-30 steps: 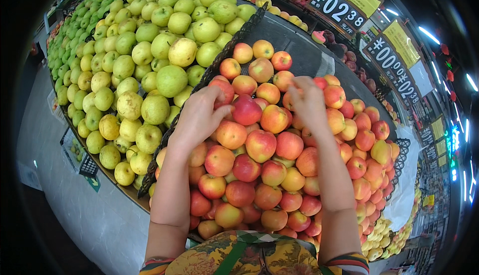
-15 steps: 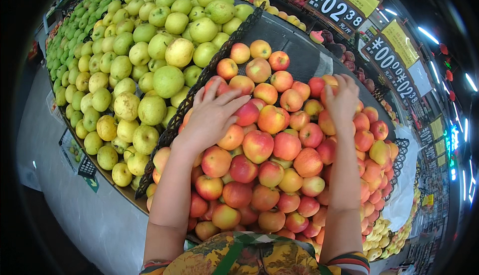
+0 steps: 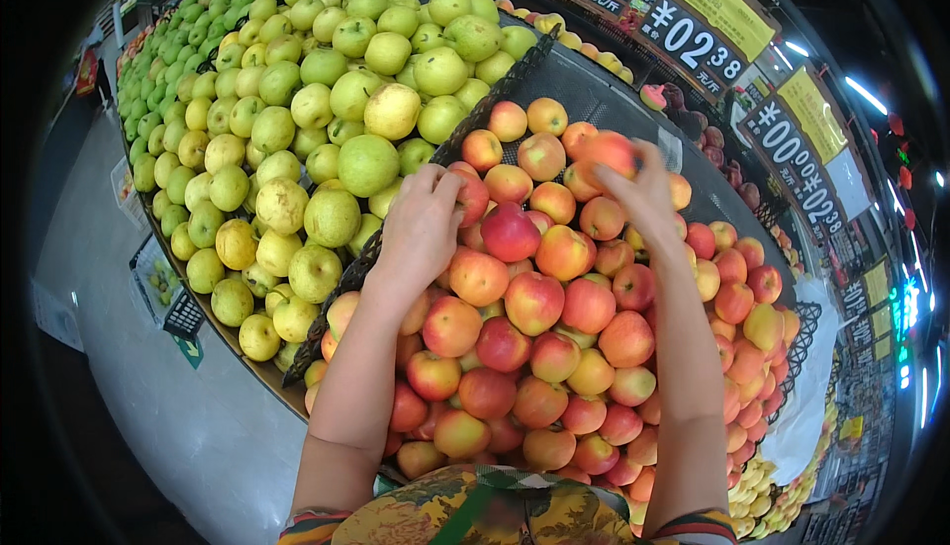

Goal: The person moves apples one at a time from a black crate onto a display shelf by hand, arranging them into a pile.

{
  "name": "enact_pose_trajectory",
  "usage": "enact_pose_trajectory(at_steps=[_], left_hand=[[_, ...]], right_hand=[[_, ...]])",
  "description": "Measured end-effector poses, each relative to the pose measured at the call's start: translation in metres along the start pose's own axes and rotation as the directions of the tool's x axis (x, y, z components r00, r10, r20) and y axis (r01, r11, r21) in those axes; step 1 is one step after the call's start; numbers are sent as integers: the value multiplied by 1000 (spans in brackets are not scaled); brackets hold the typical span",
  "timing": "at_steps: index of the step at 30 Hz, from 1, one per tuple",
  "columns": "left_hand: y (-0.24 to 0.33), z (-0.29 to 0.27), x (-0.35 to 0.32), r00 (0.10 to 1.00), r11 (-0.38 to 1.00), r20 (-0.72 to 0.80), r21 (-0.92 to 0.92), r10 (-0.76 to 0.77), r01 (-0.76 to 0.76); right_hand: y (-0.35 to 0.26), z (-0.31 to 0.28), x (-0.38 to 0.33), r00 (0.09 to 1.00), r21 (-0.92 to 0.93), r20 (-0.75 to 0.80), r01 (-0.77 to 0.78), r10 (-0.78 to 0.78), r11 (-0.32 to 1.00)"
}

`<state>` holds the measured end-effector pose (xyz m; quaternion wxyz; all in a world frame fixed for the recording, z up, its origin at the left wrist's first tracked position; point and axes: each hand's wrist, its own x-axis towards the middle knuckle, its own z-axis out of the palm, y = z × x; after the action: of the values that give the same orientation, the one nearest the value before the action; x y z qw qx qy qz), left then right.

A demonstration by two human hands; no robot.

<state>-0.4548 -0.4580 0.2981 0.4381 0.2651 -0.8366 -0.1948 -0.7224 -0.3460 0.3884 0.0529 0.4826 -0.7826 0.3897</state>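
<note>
A large heap of red and yellow apples [image 3: 534, 303] fills the bin in front of me. My right hand [image 3: 645, 194] grips a red apple [image 3: 609, 153] above the far right part of the heap; hand and fruit are slightly blurred. At the heap's left side, my left hand [image 3: 420, 227] curls its fingers over another red apple [image 3: 473, 195], which still rests among the others. Part of that apple is hidden under the fingers. Beside the left hand runs a black lattice divider [image 3: 485, 110].
Green and yellowish pears or apples [image 3: 282, 204] are piled left of the divider. Price signs [image 3: 698, 36] hang above the far edge. Dark bin lining [image 3: 614, 95] shows behind the heap. A clear plastic bag [image 3: 807, 387] hangs at right; a black crate [image 3: 183, 313] stands lower left.
My right hand has lifted a red apple off the heap and moved left with it. My left hand has drawn its spread fingers in around an apple by the divider. The view has shifted slightly.
</note>
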Motion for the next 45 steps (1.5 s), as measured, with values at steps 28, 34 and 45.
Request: enact_pose_trajectory(at_steps=[28, 34, 45], left_hand=[[5, 9, 2, 982, 985, 79, -2, -171, 171], [4, 16, 0, 981, 987, 122, 84, -150, 140], [10, 16, 4, 978, 975, 71, 121, -198, 188]], right_hand=[[101, -44, 11, 996, -584, -70, -90, 60, 807], [109, -55, 13, 973, -610, 1, -182, 231, 771], [183, -83, 54, 949, -275, -15, -306, 315, 911]])
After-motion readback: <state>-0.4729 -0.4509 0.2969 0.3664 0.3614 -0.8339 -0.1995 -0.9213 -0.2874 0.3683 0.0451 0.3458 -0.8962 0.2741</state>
